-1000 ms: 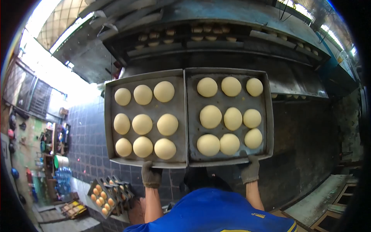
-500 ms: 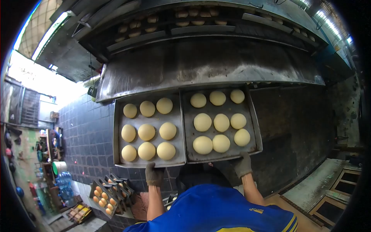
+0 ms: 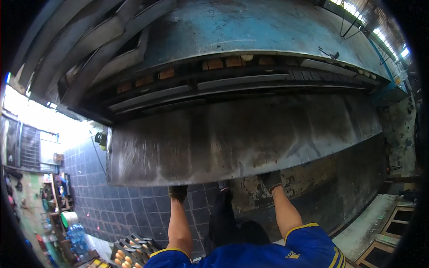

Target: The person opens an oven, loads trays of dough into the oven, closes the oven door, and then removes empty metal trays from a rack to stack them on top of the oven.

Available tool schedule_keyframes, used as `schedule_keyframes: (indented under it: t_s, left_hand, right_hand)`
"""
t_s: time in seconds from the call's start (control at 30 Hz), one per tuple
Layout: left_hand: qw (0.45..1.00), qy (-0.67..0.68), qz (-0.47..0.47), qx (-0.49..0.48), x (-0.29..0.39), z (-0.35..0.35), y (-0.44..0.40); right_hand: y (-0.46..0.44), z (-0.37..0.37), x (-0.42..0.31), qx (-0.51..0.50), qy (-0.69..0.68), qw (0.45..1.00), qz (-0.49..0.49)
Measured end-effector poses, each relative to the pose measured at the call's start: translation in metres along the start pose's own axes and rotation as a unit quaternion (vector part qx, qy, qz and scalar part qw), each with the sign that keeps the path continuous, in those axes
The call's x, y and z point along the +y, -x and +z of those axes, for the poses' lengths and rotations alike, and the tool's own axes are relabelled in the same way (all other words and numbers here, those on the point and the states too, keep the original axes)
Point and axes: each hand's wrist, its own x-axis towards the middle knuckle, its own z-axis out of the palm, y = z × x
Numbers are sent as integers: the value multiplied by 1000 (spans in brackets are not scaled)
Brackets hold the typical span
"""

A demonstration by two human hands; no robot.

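Note:
A wide dark metal panel (image 3: 241, 138) spans the view in front of me. My left hand (image 3: 178, 192), in a dark glove, reaches under its lower edge, and only the back part of the glove shows. Further right, my right hand (image 3: 271, 180) is also gloved and partly under that edge. The fingers of both hands are hidden, so whether they hold anything cannot be seen. No part of the two trays of pale dough balls shows in this view.
Above the panel, a long oven slot holds browned rolls (image 3: 212, 64) under a blue metal top (image 3: 232, 31). A rack of filled trays (image 3: 129, 252) stands at the lower left. Blue water bottles (image 3: 77, 239) are at the far left, wooden frames (image 3: 380, 250) at the lower right.
Both hands have moved forward under the panel, and the two dough trays have gone out of sight. The oven and its panel now fill more of the view.

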Motion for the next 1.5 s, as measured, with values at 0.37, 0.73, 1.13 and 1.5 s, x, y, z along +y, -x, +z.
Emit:
schedule_keyframes:
  t_s: [0.37,0.73,1.13,1.5]
  left_hand:
    - [988,-27,-137,-72,-25,33,-53]
    - [998,-42,35,-4,75,38,-10]
    - [897,-208,345,-182,585,142,-27]
    - [986,36,92,-132,884,191,-180]
  right_hand:
    - [-121,-17,-2,113,63,992,-1]
    - [-146,-74,-39,6,486,874,21]
    - [185,-373,-364,116,671,716,154]
    - [-54,-479,-757,278,583,763,-31]
